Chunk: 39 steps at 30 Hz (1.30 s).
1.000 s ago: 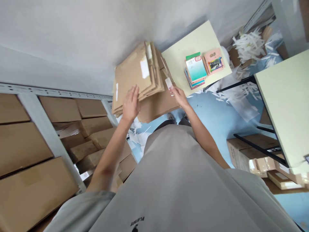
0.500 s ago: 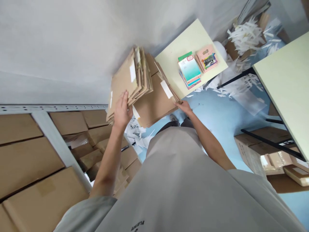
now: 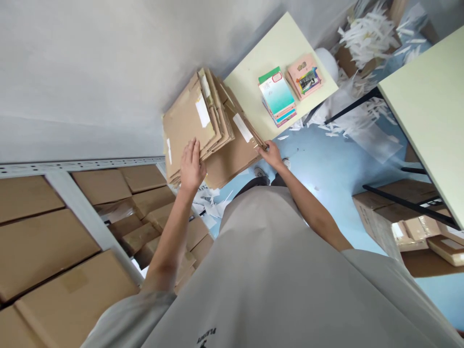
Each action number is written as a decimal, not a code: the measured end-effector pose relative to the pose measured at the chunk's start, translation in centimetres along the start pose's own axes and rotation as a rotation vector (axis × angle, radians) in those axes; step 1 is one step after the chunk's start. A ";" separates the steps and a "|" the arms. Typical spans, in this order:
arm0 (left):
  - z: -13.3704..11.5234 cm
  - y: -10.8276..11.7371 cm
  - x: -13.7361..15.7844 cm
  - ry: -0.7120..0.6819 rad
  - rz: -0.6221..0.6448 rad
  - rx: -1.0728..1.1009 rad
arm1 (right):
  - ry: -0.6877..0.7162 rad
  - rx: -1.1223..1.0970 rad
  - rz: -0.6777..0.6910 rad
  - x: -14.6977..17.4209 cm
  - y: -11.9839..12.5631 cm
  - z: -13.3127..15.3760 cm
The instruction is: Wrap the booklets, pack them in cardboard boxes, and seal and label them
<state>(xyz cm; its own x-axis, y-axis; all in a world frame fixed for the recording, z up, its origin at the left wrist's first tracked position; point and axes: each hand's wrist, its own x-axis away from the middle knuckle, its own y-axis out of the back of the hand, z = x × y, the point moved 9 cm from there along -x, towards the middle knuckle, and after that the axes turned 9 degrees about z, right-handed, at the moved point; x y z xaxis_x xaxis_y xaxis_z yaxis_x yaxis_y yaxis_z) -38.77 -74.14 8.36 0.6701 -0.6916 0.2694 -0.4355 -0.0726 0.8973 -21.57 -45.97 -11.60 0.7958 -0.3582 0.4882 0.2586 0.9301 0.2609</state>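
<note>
My left hand [image 3: 193,166] lies with its fingers flat on the near edge of an upper stack of flattened cardboard boxes [image 3: 183,123]. White tape strips show on that stack, which leans to the left with its layers fanned at the right. Beneath and to the right is a lower flattened cardboard stack [image 3: 232,157], partly covered by the upper one. My right hand [image 3: 271,155] pinches the right near corner of this lower stack, thumb on top.
Beyond the cardboard, a pale table [image 3: 279,43] bears a stack of books [image 3: 278,96] and pink books [image 3: 304,77]. Shelves with cardboard boxes [image 3: 47,246] stand at left. Another table [image 3: 427,92] is at right. Paper strips [image 3: 368,36] litter the back right.
The upper cardboard stack has shifted right over the lower one, covering more of it, and my left hand has moved right with it. My right hand keeps its hold; the view has tilted slightly.
</note>
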 end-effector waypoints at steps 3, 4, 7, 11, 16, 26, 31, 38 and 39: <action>-0.6 -1.4 0.1 0.002 0.017 -0.011 | -0.150 -0.093 0.038 -0.3 0.2 -1.6; -0.8 -2.2 0.1 0.002 0.030 -0.017 | -0.194 -0.113 0.058 -0.3 0.2 -2.0; -1.8 -4.9 0.6 0.004 0.058 -0.032 | -0.219 -0.176 0.144 -0.3 -0.3 -1.5; -4.3 -8.3 1.7 0.007 0.084 -0.030 | -0.146 -0.456 0.208 0.1 -1.7 2.0; -6.5 -9.0 2.3 0.053 0.063 -0.070 | -0.109 -0.643 0.271 0.6 -2.9 6.4; -4.5 -1.6 -0.9 0.121 -0.021 -0.028 | 0.014 -0.846 0.437 0.0 -4.5 12.3; -3.2 5.6 -2.4 0.106 0.006 -0.042 | -0.051 -0.825 0.407 0.0 -0.2 8.3; -1.4 10.6 -4.6 0.161 0.012 -0.146 | -0.287 -0.863 0.248 1.7 2.7 -1.8; -1.4 10.6 -4.9 0.148 0.018 -0.145 | -0.302 -0.868 0.248 2.0 2.4 -2.4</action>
<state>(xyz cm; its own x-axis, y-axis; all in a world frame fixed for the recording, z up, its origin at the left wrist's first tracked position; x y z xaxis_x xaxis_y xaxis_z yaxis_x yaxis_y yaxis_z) -45.80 -70.54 17.01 0.7485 -0.5782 0.3248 -0.3642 0.0509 0.9299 -18.05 -44.25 -11.99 0.7388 -0.0353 0.6730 0.5145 0.6746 -0.5293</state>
